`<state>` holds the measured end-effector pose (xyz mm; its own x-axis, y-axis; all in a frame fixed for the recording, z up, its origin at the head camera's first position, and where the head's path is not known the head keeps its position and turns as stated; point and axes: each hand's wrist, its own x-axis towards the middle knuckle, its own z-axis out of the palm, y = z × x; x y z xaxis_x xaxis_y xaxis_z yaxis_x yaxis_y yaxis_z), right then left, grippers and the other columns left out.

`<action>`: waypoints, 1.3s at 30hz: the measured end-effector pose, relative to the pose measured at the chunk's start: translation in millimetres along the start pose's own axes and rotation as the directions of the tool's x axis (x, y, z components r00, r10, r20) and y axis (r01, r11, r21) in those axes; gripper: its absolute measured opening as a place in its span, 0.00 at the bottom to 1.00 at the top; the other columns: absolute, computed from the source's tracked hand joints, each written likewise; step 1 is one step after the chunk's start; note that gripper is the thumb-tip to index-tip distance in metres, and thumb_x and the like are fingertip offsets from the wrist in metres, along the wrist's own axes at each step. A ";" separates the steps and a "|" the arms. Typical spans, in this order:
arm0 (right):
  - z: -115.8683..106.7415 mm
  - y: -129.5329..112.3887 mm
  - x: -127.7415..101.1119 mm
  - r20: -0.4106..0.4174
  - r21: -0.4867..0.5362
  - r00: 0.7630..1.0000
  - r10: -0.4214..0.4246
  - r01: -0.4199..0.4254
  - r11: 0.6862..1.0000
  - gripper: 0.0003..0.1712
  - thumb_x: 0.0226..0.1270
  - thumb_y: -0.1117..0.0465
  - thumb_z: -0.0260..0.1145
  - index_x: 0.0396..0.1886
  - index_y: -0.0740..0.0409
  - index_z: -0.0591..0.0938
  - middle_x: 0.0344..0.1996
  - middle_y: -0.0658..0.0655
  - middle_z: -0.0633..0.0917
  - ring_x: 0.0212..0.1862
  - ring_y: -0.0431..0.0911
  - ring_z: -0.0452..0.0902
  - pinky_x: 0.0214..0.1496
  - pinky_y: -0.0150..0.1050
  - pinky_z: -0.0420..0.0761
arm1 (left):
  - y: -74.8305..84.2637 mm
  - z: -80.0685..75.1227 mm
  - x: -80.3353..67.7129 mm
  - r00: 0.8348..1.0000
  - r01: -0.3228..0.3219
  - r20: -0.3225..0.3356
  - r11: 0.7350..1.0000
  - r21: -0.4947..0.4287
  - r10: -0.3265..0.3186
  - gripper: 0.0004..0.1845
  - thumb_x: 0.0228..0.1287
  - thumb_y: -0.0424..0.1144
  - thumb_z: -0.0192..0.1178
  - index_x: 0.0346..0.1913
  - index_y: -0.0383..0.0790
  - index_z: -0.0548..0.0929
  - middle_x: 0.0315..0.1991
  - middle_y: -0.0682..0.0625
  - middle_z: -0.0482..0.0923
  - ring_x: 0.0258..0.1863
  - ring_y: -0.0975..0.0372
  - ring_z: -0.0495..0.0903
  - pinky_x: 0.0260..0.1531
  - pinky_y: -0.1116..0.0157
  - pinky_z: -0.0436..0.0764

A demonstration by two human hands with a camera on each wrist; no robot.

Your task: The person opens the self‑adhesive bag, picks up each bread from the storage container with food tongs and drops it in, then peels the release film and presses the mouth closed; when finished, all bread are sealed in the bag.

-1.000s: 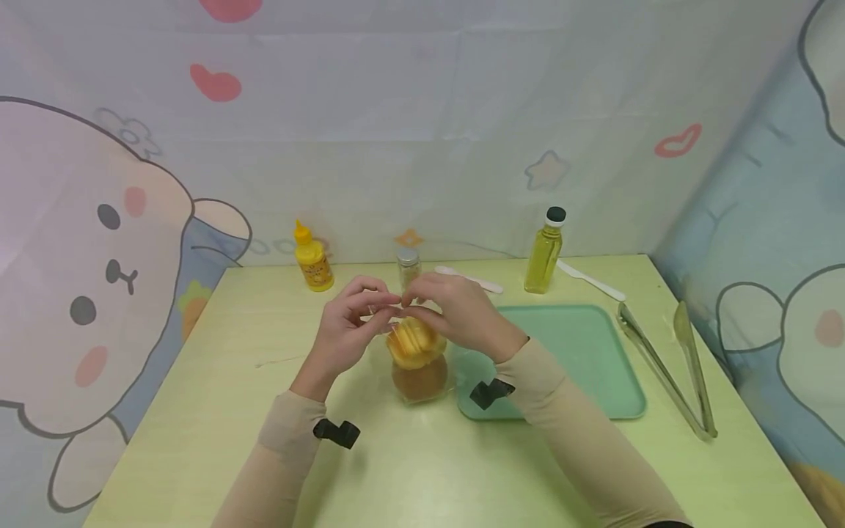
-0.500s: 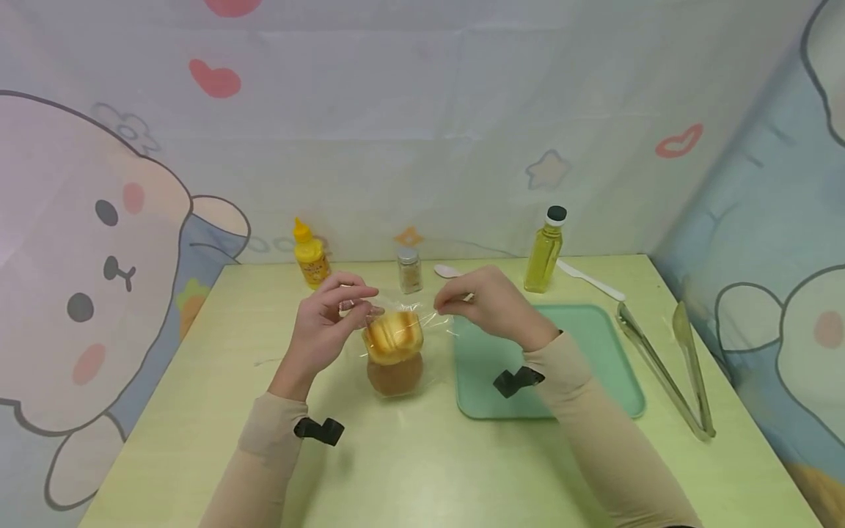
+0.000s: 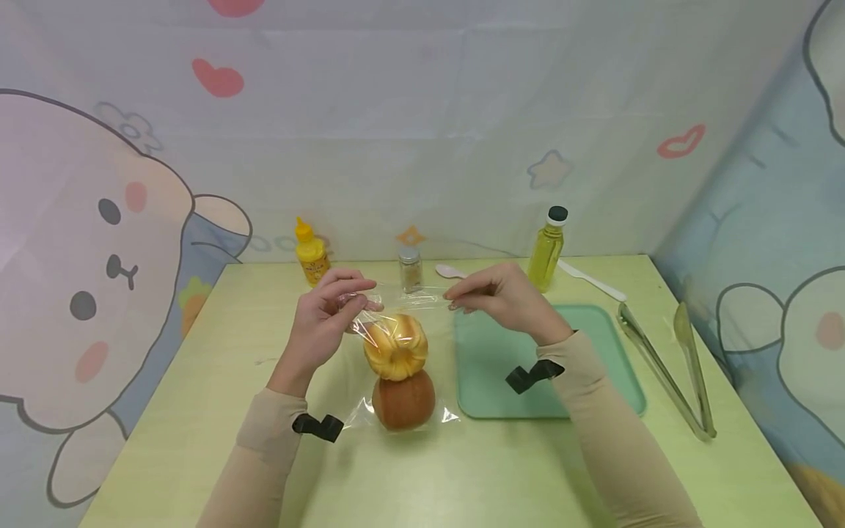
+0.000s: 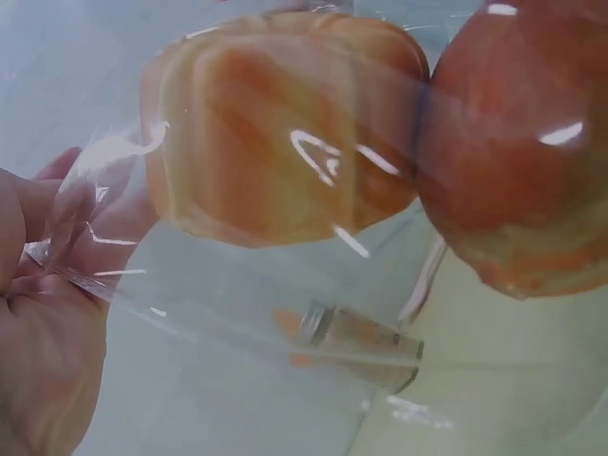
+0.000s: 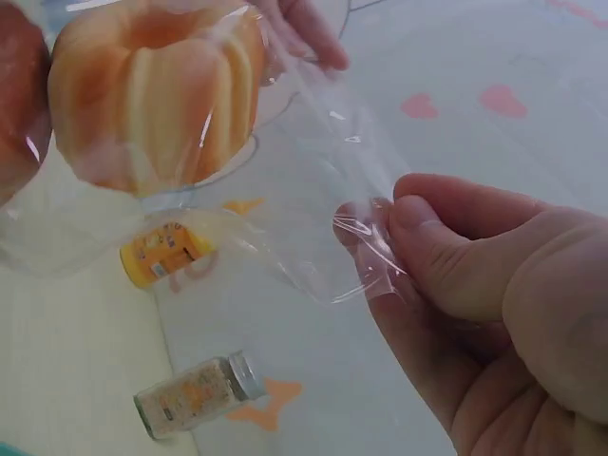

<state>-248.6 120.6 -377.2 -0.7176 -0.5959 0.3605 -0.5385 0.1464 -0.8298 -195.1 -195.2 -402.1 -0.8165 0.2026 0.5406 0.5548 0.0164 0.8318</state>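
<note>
A clear plastic bag (image 5: 313, 256) is stretched between both hands above the table. Inside it lie a ring-shaped golden bread (image 3: 397, 347) and, below that, a round brown bun (image 3: 404, 400). My left hand (image 3: 323, 315) pinches the bag's upper left corner between thumb and fingers. At the upper right corner, my right hand (image 3: 505, 301) pinches the film; in the right wrist view the thumb (image 5: 432, 247) presses it against the fingers. The left wrist view shows the golden bread (image 4: 285, 133) and bun (image 4: 522, 142) through shiny film.
A green tray (image 3: 548, 403) lies to the right, with metal tongs (image 3: 667, 374) beyond it. Along the back stand a yellow squeeze bottle (image 3: 312, 253), a small shaker jar (image 3: 410, 270) and an oil bottle (image 3: 546, 249). A white spoon (image 3: 450, 271) and white knife (image 3: 592, 280) lie nearby.
My hands have moved apart from each other, spreading the bag's top edge. The bag with the bread and bun first shifted left, then rose and tilted so both show more fully.
</note>
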 end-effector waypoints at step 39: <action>53.0 105.1 17.3 -0.175 -0.236 0.908 0.382 -0.415 0.879 0.19 0.75 0.67 0.65 0.62 0.67 0.84 0.61 0.65 0.85 0.55 0.57 0.86 0.53 0.49 0.87 | -110.1 -0.9 -0.4 0.772 0.636 -0.059 0.766 0.090 -0.633 0.32 0.79 0.37 0.59 0.79 0.30 0.65 0.78 0.34 0.59 0.72 0.41 0.72 0.66 0.49 0.79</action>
<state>-294.2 83.8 -480.7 -0.9341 -0.3469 0.0847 -0.2795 0.5626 -0.7780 -256.1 -198.0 -493.8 -0.9909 0.0879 -0.1024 -0.0798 0.2296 0.9700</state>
